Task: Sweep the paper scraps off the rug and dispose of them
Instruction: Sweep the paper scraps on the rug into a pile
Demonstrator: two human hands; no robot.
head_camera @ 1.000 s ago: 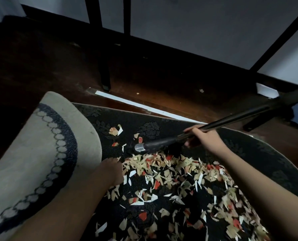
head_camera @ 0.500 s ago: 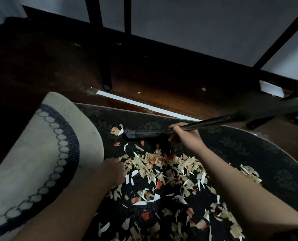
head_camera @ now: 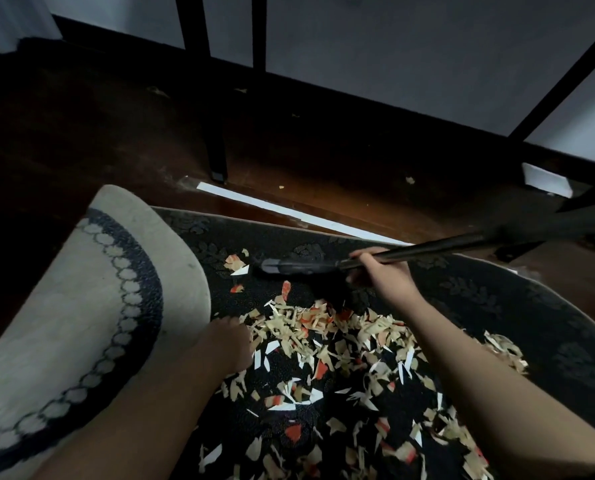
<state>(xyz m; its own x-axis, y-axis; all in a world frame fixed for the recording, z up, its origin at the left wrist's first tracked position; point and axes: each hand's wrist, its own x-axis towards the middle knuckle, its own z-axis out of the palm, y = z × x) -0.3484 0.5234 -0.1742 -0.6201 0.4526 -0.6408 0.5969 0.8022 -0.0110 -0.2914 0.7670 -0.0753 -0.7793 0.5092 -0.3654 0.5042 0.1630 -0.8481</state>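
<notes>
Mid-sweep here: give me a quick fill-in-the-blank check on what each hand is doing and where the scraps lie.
1. The right hand grips the ____ of the broom.
2. The paper scraps lie on the ____ rug.
3. The left hand rests beside the rug's ____ corner.
4. The white strip lies on the ____ floor.

Missing words: handle; dark; folded-over; wooden

Woven rug [head_camera: 497, 306], paper scraps [head_camera: 324, 341], glossy wood floor [head_camera: 324, 188].

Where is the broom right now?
In the head view, the broom sits right of centre, held by the right hand above the paper scraps on the dark rug.
</notes>
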